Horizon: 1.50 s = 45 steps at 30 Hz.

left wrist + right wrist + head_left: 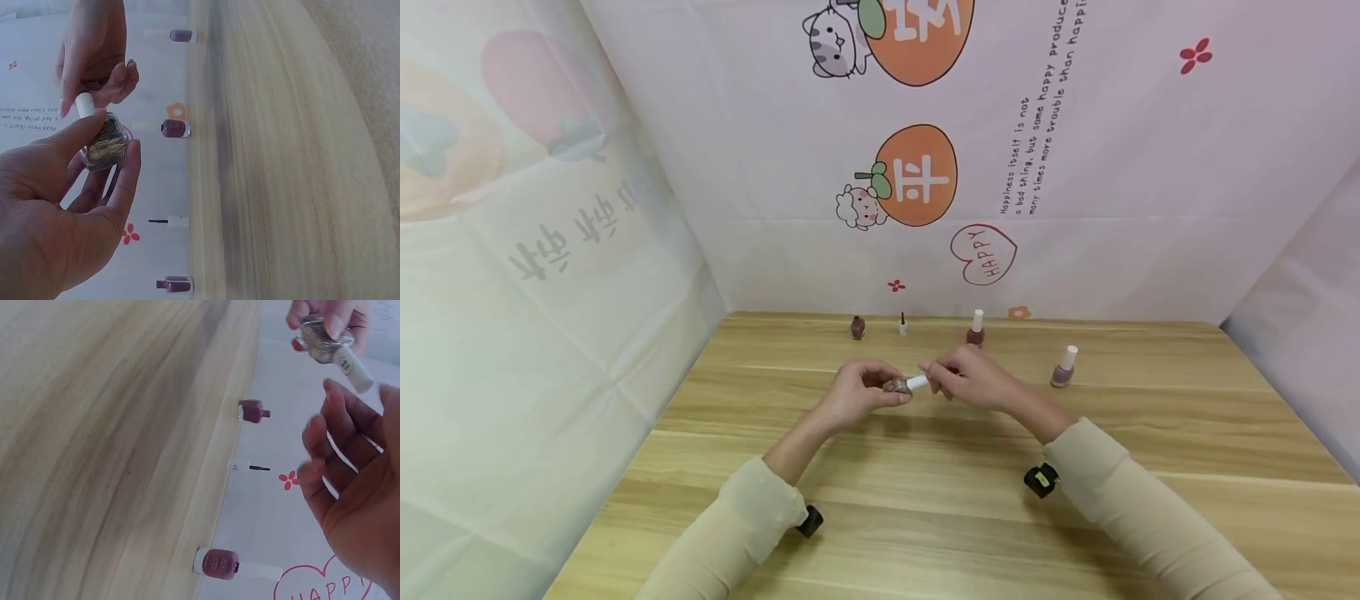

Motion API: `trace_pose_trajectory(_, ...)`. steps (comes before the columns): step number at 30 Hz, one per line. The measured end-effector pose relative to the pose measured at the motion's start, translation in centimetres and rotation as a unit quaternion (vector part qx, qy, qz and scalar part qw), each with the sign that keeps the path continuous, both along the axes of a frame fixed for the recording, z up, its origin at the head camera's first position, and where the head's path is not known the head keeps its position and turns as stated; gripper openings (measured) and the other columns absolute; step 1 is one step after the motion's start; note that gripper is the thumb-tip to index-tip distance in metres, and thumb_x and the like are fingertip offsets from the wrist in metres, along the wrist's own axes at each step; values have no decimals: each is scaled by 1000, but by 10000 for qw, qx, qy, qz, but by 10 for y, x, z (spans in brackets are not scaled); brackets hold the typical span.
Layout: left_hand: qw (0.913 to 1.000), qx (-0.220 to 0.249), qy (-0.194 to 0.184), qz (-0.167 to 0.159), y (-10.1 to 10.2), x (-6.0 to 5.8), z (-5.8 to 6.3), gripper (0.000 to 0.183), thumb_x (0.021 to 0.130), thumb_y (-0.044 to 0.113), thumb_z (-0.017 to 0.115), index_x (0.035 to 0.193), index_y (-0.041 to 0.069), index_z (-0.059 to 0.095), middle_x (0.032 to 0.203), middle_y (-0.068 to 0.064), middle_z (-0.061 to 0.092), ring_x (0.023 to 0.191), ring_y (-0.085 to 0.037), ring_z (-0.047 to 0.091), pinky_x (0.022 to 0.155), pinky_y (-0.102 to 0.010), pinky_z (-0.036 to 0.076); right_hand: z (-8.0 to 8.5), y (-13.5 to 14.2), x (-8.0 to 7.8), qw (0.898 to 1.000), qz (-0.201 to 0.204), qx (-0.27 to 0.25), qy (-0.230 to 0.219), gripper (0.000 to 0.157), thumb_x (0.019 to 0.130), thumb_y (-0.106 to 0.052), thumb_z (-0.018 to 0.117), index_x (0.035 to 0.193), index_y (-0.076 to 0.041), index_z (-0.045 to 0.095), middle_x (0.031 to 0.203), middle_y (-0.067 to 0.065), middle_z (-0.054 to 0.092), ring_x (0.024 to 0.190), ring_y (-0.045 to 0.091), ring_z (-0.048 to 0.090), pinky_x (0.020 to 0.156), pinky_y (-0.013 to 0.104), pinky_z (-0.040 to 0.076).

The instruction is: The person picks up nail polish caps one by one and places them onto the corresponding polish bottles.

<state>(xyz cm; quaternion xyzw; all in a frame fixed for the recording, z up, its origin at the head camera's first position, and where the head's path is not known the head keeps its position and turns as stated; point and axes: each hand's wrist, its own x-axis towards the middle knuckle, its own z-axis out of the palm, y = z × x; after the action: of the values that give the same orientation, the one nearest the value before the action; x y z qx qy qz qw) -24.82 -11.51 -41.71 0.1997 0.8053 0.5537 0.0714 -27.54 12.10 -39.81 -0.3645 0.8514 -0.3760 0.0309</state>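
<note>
My left hand [857, 390] grips a nail polish bottle [106, 147] with gold and dark glitter, its white cap [353, 370] on and tilted toward my right hand. The thumb lies over the glass on one side and fingers support the other. My right hand [359, 481] is at the cap's end, its fingers loosely bent and spread, with a gap between them and the cap in the right wrist view. Beyond the hands stand a capless mauve polish bottle [857, 328] and a white cap with its brush pointing up [902, 325].
Two capped polish bottles stand at the right: a dark mauve one [975, 335], partly behind my right hand, and a lighter purple one [1063, 373]. The wooden table [925, 517] meets a printed white cloth [775, 167] at its back edge.
</note>
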Motion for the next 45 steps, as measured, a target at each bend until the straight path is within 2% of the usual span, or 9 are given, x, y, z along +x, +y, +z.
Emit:
trace_pose_trajectory(5,9999,-11,-5,-130,1,11,17,25,80,12,75,102,1,69,95,-12,68,87,-30,63,70,-30,51,-3,3,0,9998,-98,-151,-62,36,99,-42,43,82,-22,68,59,-1,60,45,11,45,41,27,39)
trace_pose_trajectory(8,9999,-9,-70,-154,1,16,23,25,80,10,75,102,0,68,97,-14,68,89,-32,62,70,-29,51,-1,4,1,9997,82,-145,-173,22,95,-39,53,102,-23,65,70,-3,64,53,13,53,46,28,44)
trace_pose_trajectory(12,9998,37,-129,-117,1,18,26,23,80,10,75,101,2,69,96,-13,67,87,-28,62,70,-30,52,2,4,3,9992,303,-48,-245,31,89,-34,65,118,-23,59,83,-8,65,64,13,60,55,31,50)
trace_pose_trajectory(19,9999,51,-60,-84,2,17,24,24,80,11,76,101,3,69,96,-11,68,86,-25,63,70,-30,52,4,1,4,9990,421,9,-176,9,92,-27,62,94,-20,67,73,-3,64,57,14,53,49,27,45)
trace_pose_trajectory(25,9999,2,-54,-151,2,18,26,25,80,12,75,102,2,69,97,-12,68,87,-26,63,71,-30,52,3,-1,3,9990,298,302,131,29,98,-32,50,72,-24,61,60,2,59,48,10,45,45,26,40)
trace_pose_trajectory(31,9999,-1,-35,-138,0,7,11,25,79,15,76,101,5,69,96,-10,68,86,-24,62,71,-30,51,5,3,2,9993,279,169,-162,20,95,-36,54,102,-21,65,74,-1,65,58,13,56,52,30,48)
trace_pose_trajectory(35,9999,30,-64,-90,-2,0,-1,24,78,19,78,99,10,71,95,-6,68,85,-21,62,70,-31,52,7,4,5,9987,387,55,-338,32,90,-28,64,121,-22,58,91,-6,65,70,15,62,60,33,52)
trace_pose_trajectory(39,10000,32,-35,-44,-2,-1,-3,23,77,22,79,97,15,71,93,-3,68,84,-20,62,70,-31,52,8,3,6,9983,504,50,-283,30,90,-23,65,119,-23,60,92,-5,64,69,16,61,60,32,52)
trace_pose_trajectory(45,9999,71,-6,-78,0,1,-1,22,77,23,79,96,15,71,92,-2,68,84,-19,63,71,-32,53,8,-1,6,9989,422,176,-32,13,92,-27,61,101,-21,69,75,-2,64,57,12,48,50,26,41)
